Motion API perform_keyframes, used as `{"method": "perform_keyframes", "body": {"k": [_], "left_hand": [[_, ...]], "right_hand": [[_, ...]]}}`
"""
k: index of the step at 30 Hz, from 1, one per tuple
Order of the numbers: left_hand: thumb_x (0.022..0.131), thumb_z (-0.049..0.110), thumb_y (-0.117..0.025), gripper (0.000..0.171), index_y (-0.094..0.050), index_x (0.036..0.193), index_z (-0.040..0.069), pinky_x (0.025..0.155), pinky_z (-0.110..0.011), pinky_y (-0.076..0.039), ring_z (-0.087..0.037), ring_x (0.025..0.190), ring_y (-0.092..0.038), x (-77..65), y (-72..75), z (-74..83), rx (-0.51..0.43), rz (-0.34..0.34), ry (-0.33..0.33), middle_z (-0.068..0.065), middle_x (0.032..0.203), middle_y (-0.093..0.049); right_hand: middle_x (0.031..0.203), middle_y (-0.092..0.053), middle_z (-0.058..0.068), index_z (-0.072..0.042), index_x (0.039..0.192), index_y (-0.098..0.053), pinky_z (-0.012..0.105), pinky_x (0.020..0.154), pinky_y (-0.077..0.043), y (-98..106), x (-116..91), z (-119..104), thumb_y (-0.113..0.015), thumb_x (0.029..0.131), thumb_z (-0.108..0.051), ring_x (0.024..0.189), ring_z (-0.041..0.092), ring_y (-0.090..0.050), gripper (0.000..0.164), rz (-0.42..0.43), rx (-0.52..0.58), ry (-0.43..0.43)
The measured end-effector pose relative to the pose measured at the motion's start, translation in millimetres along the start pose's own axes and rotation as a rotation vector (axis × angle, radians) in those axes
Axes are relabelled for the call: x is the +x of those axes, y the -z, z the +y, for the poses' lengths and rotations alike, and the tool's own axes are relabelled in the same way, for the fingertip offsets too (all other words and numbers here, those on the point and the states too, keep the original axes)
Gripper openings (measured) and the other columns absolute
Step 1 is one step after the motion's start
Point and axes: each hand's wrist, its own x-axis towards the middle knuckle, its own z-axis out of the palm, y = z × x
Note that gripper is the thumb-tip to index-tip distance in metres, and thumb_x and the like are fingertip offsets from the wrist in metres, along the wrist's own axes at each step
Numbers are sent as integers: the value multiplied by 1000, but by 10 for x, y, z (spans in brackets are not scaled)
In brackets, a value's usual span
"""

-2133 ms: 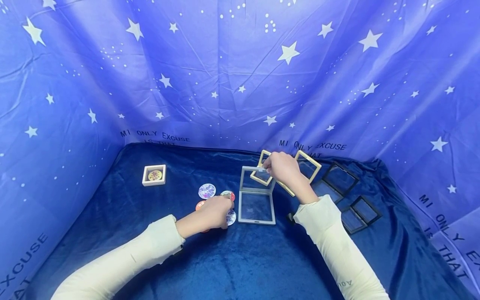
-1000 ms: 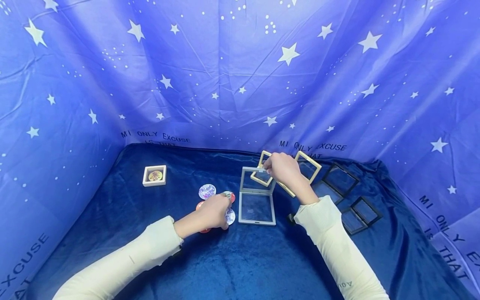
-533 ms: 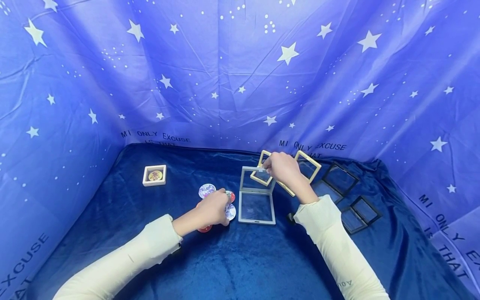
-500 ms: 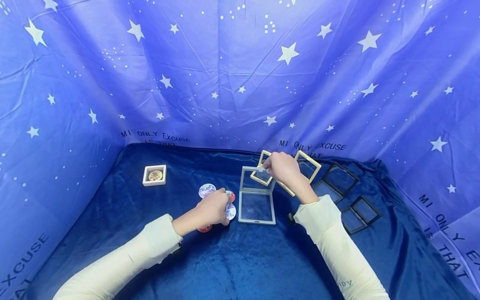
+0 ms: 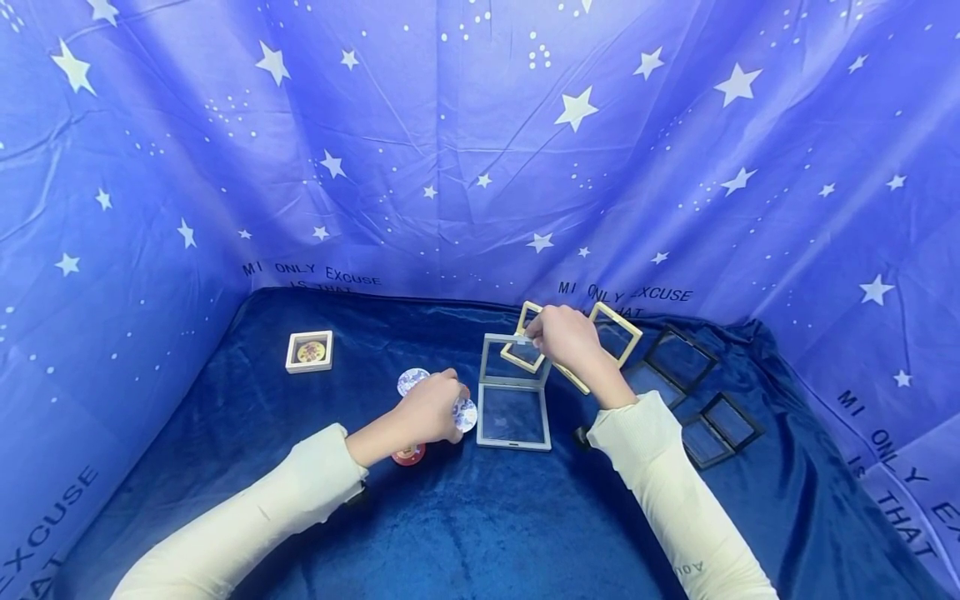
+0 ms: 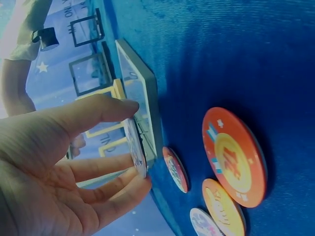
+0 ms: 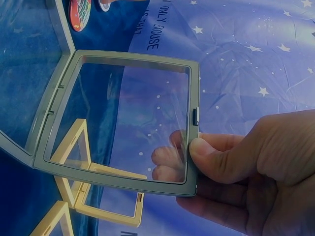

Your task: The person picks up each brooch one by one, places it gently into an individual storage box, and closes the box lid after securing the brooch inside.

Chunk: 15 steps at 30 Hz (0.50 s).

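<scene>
Above blue cloth (image 5: 450, 533), left grip (image 5: 427, 410) pinches a disc (image 5: 466, 415) face up, right grip (image 5: 566, 336) a grey frame lid (image 7: 123, 118) pointing upward.

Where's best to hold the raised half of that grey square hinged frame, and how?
I'd pinch the grey square hinged frame at the raised half's free edge, opposite the hinge, from the right: that rim stands clear of the blue cloth, so both faces are likely reachable. The right hand holds it there, near a corner.

Six frames (image 5: 513, 417), six discs (image 6: 233, 158) (one framed)
</scene>
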Motion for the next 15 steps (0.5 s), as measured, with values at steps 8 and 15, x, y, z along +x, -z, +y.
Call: {"method": "perform_keyframes", "body": {"k": [8,15], "left_hand": [[60,11,-95,54,-77,110,3,80,-41,-55,-29,93,-66,81,33,58,29,-3,-46,-12,104,-68],[64,7,-94,60,-73,120,2,91,-43,-55,-31,104,-64,133,83,139,-6,-68,-78,-12,113,-66]], "right_hand": [[112,-78,9,-11,111,-80,27,57,-44,-4,-2,5,-65,95,-4,91,28,-74,23,-4,-1,-9],[113,-77,9,-11,112,-80,34,65,-53,0,-8,-7,-65,95,-5,98,30,-73,23,-5,-7,-14]]}}
